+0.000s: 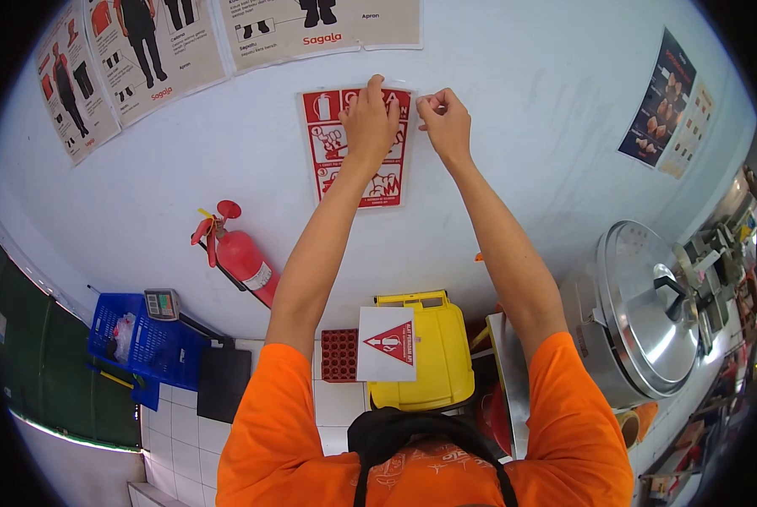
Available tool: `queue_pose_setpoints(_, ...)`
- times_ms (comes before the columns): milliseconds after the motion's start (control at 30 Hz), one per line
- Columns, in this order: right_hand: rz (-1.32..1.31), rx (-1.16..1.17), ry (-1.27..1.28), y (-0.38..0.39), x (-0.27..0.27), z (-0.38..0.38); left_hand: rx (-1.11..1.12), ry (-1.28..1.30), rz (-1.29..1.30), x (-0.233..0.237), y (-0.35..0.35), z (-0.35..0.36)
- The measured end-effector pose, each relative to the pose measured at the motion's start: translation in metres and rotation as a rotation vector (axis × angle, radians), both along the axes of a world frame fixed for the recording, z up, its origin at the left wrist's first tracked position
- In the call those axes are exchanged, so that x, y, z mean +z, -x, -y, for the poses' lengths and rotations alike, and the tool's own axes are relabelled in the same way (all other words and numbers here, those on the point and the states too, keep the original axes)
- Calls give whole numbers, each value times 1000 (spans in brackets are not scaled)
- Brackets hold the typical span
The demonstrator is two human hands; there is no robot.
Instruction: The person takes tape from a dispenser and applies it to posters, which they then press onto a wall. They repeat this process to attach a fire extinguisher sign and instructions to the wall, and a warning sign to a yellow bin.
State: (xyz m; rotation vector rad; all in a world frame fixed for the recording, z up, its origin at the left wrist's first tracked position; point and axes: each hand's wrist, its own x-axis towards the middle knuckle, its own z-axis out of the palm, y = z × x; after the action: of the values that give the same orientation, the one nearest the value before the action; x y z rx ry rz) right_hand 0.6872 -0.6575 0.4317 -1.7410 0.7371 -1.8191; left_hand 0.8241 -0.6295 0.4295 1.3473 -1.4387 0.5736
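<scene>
A red and white fire extinguisher instruction sign [317, 144] lies flat against the pale wall. My left hand [371, 125] rests on its upper part with the fingers stretched out and apart, covering some of the heading. Just off the sign's upper right corner, my right hand [446, 125] is closed, thumb and fingers pinched together near the wall. Whatever is between those fingertips, if anything, is too small to make out. A clear strip seems to run along the sign's top edge.
A red fire extinguisher [247, 260] hangs at lower left. Below are a yellow lidded bin [442, 351], a white card with a red triangle [387, 372] and a blue crate [163, 338]. A large steel pot [628, 338] stands at right. Posters [154, 51] line the wall above.
</scene>
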Motion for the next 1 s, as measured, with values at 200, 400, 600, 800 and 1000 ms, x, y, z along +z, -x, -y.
queue_pose_setpoints(200, 52, 164, 4, 6, -3, -11, 19, -10, 17, -2, -4, -14)
queue_pose_setpoints(400, -101, 180, 55, 31, 16, -38, -303, -88, 172, 27, -35, -44)
queue_pose_setpoints(600, -194, 294, -21, 40, 34, -69, -1058, -850, -187, 51, -50, -59)
queue_pose_setpoints(800, -219, 337, -41, 47, 38, -78, -1293, -1111, -506, 49, -59, -61)
queue_pose_setpoints(1000, -206, 352, -95, 47, 34, -84, -1163, -1008, -525, 52, -65, -68)
